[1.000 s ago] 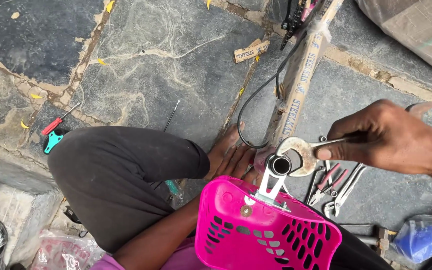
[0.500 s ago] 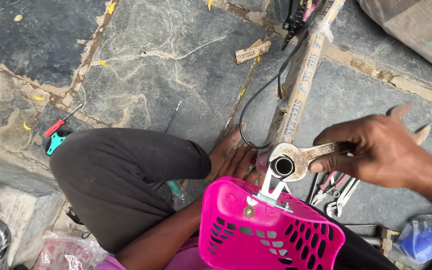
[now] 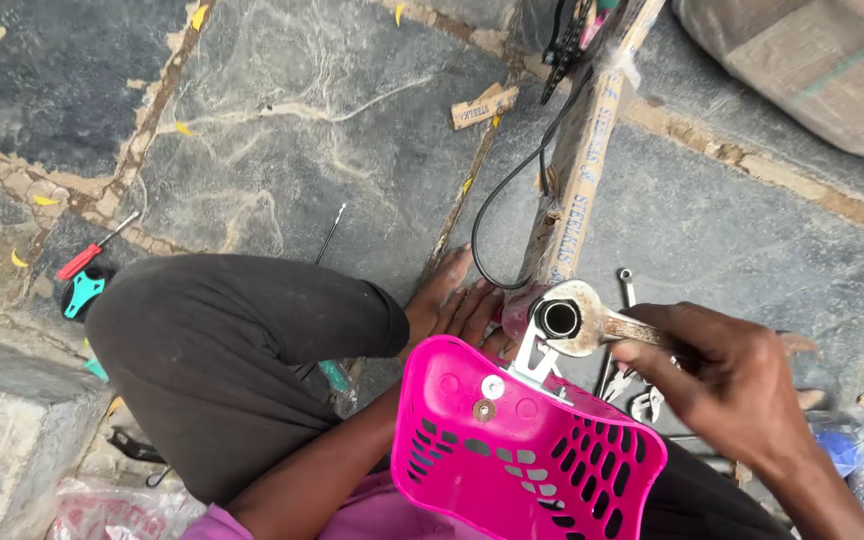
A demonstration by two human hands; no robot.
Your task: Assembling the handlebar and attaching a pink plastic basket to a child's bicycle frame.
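My right hand [image 3: 732, 385] is shut on the handle of a flat metal wrench [image 3: 597, 325]. The wrench's ring end sits around the open top of a bicycle head tube [image 3: 558, 318]. A pink plastic basket [image 3: 522, 460] is bolted just below the tube, over my lap. My left hand [image 3: 452, 300] reaches under the basket and grips the pink frame beside the cardboard-wrapped frame tube [image 3: 577, 190]; its palm is hidden. A black cable [image 3: 500, 205] loops down along that tube.
My bent knee in dark trousers [image 3: 232, 350] fills the lower left. A red screwdriver [image 3: 92, 255] and a teal tool [image 3: 82, 292] lie on the stone floor at left. Spare wrenches [image 3: 627, 385] lie under my right hand. A blue bag [image 3: 837, 440] and a sack [image 3: 812, 70] lie at right.
My right hand has swung the wrench handle down and toward me around the head tube. The left hand has stayed on the frame.
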